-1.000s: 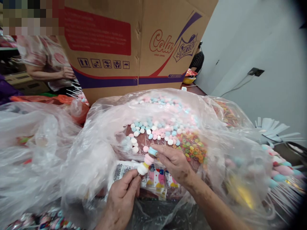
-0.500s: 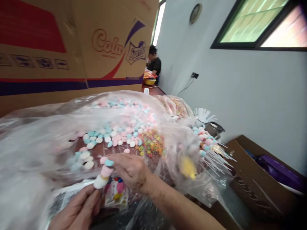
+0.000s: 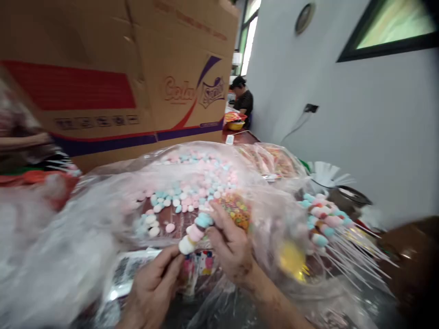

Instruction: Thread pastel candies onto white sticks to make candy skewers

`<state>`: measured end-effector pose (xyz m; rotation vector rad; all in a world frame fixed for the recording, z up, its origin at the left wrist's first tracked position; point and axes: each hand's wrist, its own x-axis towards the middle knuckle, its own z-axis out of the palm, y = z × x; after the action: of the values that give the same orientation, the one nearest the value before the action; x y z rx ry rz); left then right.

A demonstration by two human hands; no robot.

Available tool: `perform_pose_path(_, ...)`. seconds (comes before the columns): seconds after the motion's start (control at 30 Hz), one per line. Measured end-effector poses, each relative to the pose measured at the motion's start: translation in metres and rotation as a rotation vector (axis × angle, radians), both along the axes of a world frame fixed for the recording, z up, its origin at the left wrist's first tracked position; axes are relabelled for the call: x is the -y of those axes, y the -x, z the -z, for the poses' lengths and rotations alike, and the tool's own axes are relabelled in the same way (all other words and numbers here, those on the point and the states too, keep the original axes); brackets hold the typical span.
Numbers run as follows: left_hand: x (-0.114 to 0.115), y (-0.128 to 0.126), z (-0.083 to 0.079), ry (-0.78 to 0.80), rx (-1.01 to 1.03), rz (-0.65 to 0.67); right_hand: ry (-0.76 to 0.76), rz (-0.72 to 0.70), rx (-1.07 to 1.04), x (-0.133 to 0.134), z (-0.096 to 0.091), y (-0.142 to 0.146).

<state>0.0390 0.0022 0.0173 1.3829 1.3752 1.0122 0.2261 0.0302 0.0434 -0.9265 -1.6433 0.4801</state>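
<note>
The row of sweets (image 3: 195,233) sits between the two hands, slanting up from the left hand (image 3: 151,283) to the right hand (image 3: 233,244), white at the low end, pink in the middle and blue at the top. The left hand is closed to a pinch, thumb against forefinger, on the white end; whatever runs through the sweets there is hidden by the fingers. The right hand is curled, with thumb and forefinger nearly closed about the blue end. The likeliest trouble is too hard a push from the right fingers: soft-looking sweets could squash, crack or sit crooked. If the left pinch slackens under that push, the row could slide or twist, and a sweet could drop onto the printed packet (image 3: 128,267) below the hands. The plastic bag (image 3: 85,256) spreads loosely around both hands, so a wrist could snag its folds and drag the loose sweets (image 3: 192,196) just beyond the fingertips, or tip them among the ring sweets (image 3: 235,208) beside the right hand. A wide outward swing of the right arm might also knock the bundle of sticks (image 3: 356,256), well to its right.
</note>
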Motion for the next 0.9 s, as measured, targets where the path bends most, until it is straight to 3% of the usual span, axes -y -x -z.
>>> perform_pose_path(0.17, 0.015, 0.004, -0.003, 0.031, 0.071, 0.019, 0.126, -0.074, -0.047, 0.005, 0.008, 0.013)
perform_pose_path(0.33, 0.021, 0.022, -0.001, 0.056, 0.112, 0.090, 0.346, -0.131, -0.396, 0.014, 0.022, 0.044)
perform_pose_path(0.5, 0.010, 0.038, 0.002, 0.077, 0.177, 0.181, 0.551, -0.071, -0.622, 0.016, 0.019, 0.068)
perform_pose_path(0.63, -0.009, 0.049, 0.005, 0.117, 0.212, 0.224, 0.666, -0.110, -0.685, 0.010, 0.014, 0.084)
perform_pose_path(0.77, -0.020, 0.051, 0.008, 0.142, 0.211, 0.292, 0.682, -0.042, -0.757, 0.008, 0.018, 0.092)
perform_pose_path(0.9, -0.014, 0.046, 0.012, 0.140, 0.204, 0.351, 0.604, 0.058, -0.822, 0.012, 0.017, 0.089)
